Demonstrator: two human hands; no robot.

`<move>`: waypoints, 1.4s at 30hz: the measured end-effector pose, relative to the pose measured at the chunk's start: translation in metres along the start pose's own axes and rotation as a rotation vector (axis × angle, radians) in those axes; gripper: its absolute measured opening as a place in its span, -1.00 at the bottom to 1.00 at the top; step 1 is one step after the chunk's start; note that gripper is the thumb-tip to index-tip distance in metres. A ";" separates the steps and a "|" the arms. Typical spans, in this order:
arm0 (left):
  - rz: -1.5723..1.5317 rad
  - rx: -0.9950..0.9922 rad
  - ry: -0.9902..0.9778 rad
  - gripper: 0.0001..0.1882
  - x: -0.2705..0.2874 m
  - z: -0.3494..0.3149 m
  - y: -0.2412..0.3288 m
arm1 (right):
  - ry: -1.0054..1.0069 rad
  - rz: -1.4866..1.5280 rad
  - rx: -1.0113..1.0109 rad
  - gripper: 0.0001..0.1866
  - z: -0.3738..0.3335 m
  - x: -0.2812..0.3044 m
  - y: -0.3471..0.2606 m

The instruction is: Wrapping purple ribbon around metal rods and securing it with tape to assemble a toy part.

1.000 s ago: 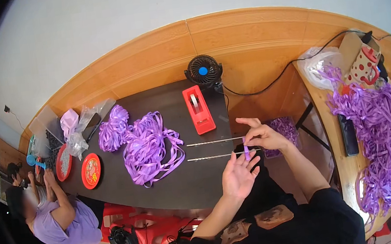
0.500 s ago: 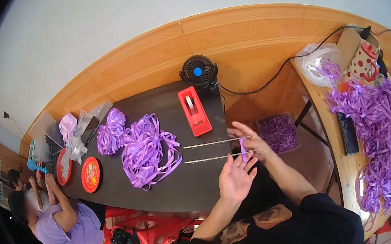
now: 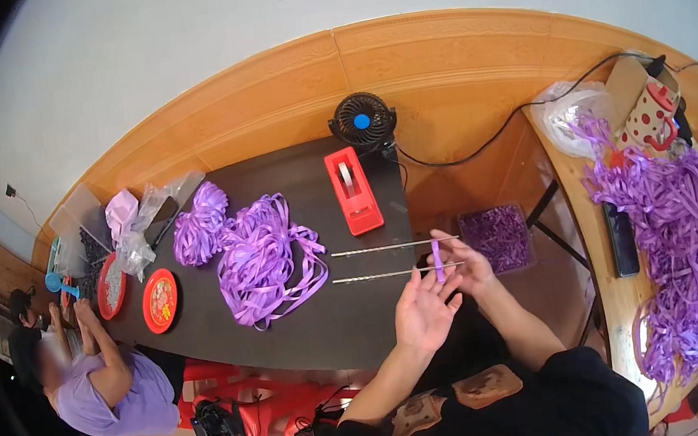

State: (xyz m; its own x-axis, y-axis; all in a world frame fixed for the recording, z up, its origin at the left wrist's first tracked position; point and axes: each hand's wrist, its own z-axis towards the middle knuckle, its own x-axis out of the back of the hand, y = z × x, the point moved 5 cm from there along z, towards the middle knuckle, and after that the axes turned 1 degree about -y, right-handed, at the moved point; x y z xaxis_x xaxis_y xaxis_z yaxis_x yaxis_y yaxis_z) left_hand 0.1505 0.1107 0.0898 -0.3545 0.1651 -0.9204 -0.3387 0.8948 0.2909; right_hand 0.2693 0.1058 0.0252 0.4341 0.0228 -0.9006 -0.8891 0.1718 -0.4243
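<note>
Two thin metal rods (image 3: 379, 248) run side by side out past the right edge of the dark table. A short band of purple ribbon (image 3: 436, 252) spans both rods near their right ends. My left hand (image 3: 425, 315) is palm up below the lower rod, its fingers apart, with the fingertips at the ribbon's lower end. On the far side, my right hand (image 3: 475, 268) is around the rod ends with its fingers stretched out beside the ribbon. Some of its fingers are hidden behind the rods and ribbon.
Purple ribbon heaps (image 3: 267, 264) lie on the dark table (image 3: 329, 335), near a red tape dispenser (image 3: 354, 192) and black fan (image 3: 363, 122). A bin of purple pieces (image 3: 497, 238) stands below. At right, a wooden table holds more ribbon (image 3: 679, 245). Another person (image 3: 116, 390) sits left.
The view has shifted slightly. The ribbon band now looks narrower and straighter across the rods, and my right fingers have shifted around its upper end. My left hand stays palm up.
</note>
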 end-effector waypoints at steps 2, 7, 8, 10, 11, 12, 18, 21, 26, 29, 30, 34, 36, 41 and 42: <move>0.030 0.000 0.005 -0.41 -0.004 0.000 -0.001 | 0.080 -0.092 -0.051 -0.32 -0.003 -0.025 -0.018; 0.215 -0.029 0.070 -0.51 -0.004 -0.002 -0.002 | 0.066 -0.174 -0.092 -0.41 0.013 -0.033 -0.018; 0.238 0.009 0.042 -0.56 -0.008 -0.006 -0.006 | 0.099 -0.196 -0.096 -0.42 0.013 -0.029 -0.018; 0.468 0.105 -0.071 -0.59 -0.022 -0.017 -0.017 | 0.146 -0.223 -0.086 -0.49 0.011 -0.025 -0.017; 0.633 0.174 -0.127 -0.58 -0.030 -0.027 -0.023 | 0.132 -0.171 -0.073 -0.50 0.010 -0.026 -0.016; 0.770 0.230 -0.352 -0.57 -0.049 -0.040 -0.029 | 0.123 -0.119 -0.058 -0.51 0.008 -0.026 -0.016; 0.983 -0.129 -1.495 -0.59 -0.168 -0.131 -0.029 | 0.137 -0.031 0.132 -0.55 -0.027 -0.012 -0.071; 0.832 0.106 -1.531 -0.54 -0.156 -0.137 -0.046 | 0.378 -0.171 0.145 -0.62 -0.042 0.045 -0.115; 0.841 0.038 -1.432 -0.67 -0.171 -0.136 -0.053 | 1.183 -1.627 0.304 -0.53 -0.080 0.162 -0.190; 1.026 -0.106 -1.375 -0.83 -0.159 -0.132 -0.052 | 1.042 -1.355 0.217 -0.52 -0.096 0.196 -0.155; 1.094 -0.207 -1.330 -0.84 -0.162 -0.138 -0.044 | 0.978 -1.281 0.133 -0.52 -0.091 0.170 -0.128; 0.584 0.138 -1.246 -0.77 -0.183 -0.138 -0.053 | 0.933 -1.323 -0.058 -0.58 -0.100 0.185 -0.084; 0.441 0.220 -1.105 -0.76 -0.193 -0.130 -0.052 | 0.865 -1.352 -0.073 -0.60 -0.098 0.176 -0.075; 0.780 0.068 -1.347 -0.73 -0.169 -0.145 -0.073 | 0.783 -1.361 -0.111 -0.62 -0.085 0.156 -0.073; 0.827 0.016 -1.357 -0.74 -0.163 -0.148 -0.073 | 0.775 -1.371 -0.119 -0.62 -0.086 0.152 -0.072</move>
State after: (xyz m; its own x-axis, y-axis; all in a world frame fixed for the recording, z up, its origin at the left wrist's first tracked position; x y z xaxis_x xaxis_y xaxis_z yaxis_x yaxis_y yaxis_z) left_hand 0.1043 -0.0430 0.2570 0.5819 0.8111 -0.0589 -0.4430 0.3769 0.8134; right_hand 0.3875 0.0125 -0.0894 0.7418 -0.5739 0.3469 0.0793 -0.4386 -0.8952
